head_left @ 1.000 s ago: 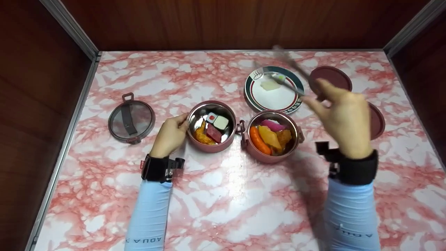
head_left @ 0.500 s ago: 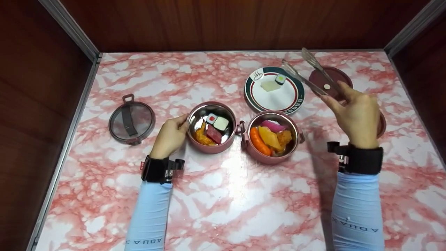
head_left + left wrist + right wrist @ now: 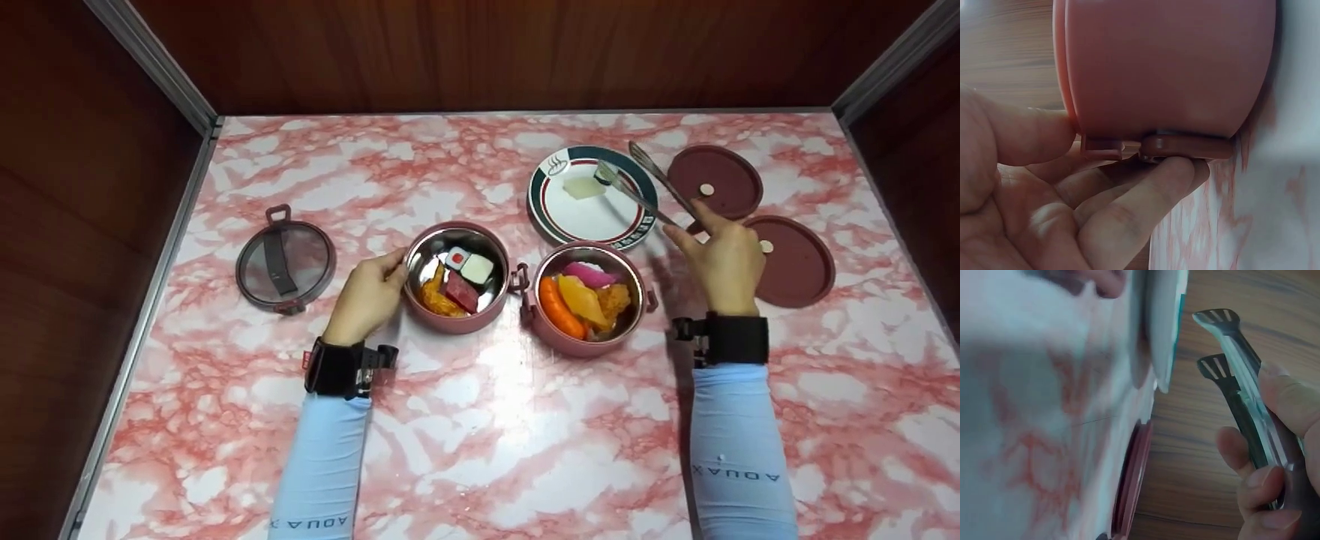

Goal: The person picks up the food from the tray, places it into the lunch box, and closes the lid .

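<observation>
Tongs (image 3: pixel 664 178) slant forward and left from the right hand (image 3: pixel 724 259), arms apart at the plate (image 3: pixel 585 217)

The right hand's thumb and fingertips pinch the tongs from opposite sides, near the handle end. From that grip the long axis runs obliquely away from the person and to the left, slotted tips at the far end. The two arms are splayed: the left one reaches over the plate, its tip at a dark-edged roll (image 3: pixel 599 177) (whether it touches, I cannot tell), while the right one ends by the plate's far right rim. A pale flat piece (image 3: pixel 583 187) lies left of the roll, farther from those fingers. Just beyond the right fingers is a maroon lid (image 3: pixel 716 169); a second lid (image 3: pixel 799 270), partly hidden by the hand, lies to their right. Nearer the person, left of the fingers, stands the right container (image 3: pixel 577 347), an orange sausage (image 3: pixel 562 309) along its left wall.

The left hand (image 3: pixel 367 292) grips the left container (image 3: pixel 457 322), thumb at the rim and fingers against the side latch (image 3: pixel 1185 147). Right of these fingers, inside, lie a red slice (image 3: pixel 461 291) and a white piece (image 3: pixel 478 268).
</observation>
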`<action>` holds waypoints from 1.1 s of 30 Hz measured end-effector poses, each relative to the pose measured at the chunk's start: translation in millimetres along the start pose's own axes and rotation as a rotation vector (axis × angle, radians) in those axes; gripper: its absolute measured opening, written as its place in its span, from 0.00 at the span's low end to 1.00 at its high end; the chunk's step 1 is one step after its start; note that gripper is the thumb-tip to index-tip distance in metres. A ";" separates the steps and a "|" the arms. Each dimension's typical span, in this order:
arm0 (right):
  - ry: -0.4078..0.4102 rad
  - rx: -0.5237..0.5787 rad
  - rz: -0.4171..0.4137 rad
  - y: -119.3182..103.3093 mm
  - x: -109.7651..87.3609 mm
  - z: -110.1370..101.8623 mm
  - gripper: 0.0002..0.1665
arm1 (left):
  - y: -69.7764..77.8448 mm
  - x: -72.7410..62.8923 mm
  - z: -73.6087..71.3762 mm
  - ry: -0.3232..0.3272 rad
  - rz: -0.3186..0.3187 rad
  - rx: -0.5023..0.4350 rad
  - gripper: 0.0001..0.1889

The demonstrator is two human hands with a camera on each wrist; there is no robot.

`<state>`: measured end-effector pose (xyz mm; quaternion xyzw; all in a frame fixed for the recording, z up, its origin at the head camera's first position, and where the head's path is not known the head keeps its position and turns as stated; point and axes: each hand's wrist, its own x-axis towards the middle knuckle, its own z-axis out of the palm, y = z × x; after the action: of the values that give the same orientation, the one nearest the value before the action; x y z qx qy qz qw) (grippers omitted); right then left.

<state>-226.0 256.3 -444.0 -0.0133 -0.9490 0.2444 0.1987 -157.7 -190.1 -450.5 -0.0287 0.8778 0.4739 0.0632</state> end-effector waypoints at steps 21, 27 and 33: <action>-0.104 -0.029 0.025 0.5 1.9 14.1 0.30 | -0.9 -0.7 0.0 0.021 0.020 0.028 0.22; -0.106 -0.047 0.023 0.0 1.2 13.1 0.30 | -0.8 0.1 0.1 0.011 0.016 0.029 0.23; -0.109 -0.079 0.002 -3.0 1.0 3.6 0.28 | -0.7 -0.6 -0.1 0.015 0.014 0.019 0.23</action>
<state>-228.1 252.1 -445.1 -0.0085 -0.9674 0.2071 0.1456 -157.1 -190.6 -450.9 -0.0258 0.8829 0.4657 0.0535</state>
